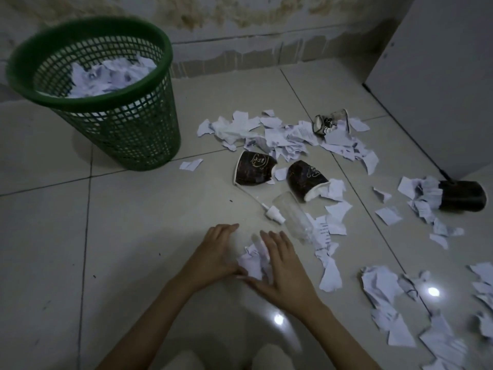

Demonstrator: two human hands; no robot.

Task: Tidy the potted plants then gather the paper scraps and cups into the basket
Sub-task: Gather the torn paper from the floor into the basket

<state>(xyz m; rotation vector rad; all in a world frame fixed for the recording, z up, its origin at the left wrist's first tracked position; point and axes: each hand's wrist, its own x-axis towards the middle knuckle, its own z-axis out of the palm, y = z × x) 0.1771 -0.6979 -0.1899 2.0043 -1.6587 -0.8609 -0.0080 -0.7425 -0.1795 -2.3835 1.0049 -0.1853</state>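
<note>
Paper scraps (253, 263) are cupped on the floor (133, 236) between the left hand (213, 252) and right hand (282, 268), fingers straight and pressed against the small pile. Just beyond lies a clear spray bottle (293, 217), with two dark paper cups (253, 169) tipped over behind it. More scraps are scattered to the right. A green basket (112, 124), partly filled with paper, stands at the far left.

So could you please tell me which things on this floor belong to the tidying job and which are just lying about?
Part of the job:
green basket, scraps already inside
paper scraps
scrap pile between left hand and right hand
dark paper cups

Lying about:
clear spray bottle
small glass bottle
white cabinet
</note>
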